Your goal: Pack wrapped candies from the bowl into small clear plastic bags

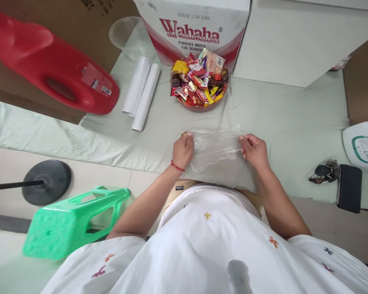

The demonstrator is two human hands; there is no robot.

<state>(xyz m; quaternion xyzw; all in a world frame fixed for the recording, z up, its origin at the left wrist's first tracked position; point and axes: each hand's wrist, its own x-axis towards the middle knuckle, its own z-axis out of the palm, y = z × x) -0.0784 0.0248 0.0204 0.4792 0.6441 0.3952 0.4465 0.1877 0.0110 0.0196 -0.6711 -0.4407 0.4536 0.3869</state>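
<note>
— What's that between the hands?
— Clear plastic film [216,147], thin and colourless, so the pale green cloth [288,122] shows straight through.
— Smooth or creased?
— Creased. Fine glossy wrinkles run across it, nine o'clock to three, with white glints along the folds. A small wisp pokes up between one and two; the bottom edge is uneven and droops furthest towards seven.
— A bag or a single sheet?
— I can't tell, nor whether it touches the cloth.
— And how is it held?
— The left hand [183,151], at the film's nine o'clock, is closed, its edge gripped under the thumb. The right hand [253,150], at three, pinches the opposite edge between thumb and bent fingers. The top is drawn fairly taut; the lower part hangs looser.
— Where exactly?
— Over the near part of the cloth, with the white shirt [207,237] at six o'clock. A bowl [202,107] of wrapped sweets [198,83] stands just short of twelve, and two white rolls [146,97] lie at ten.
</note>
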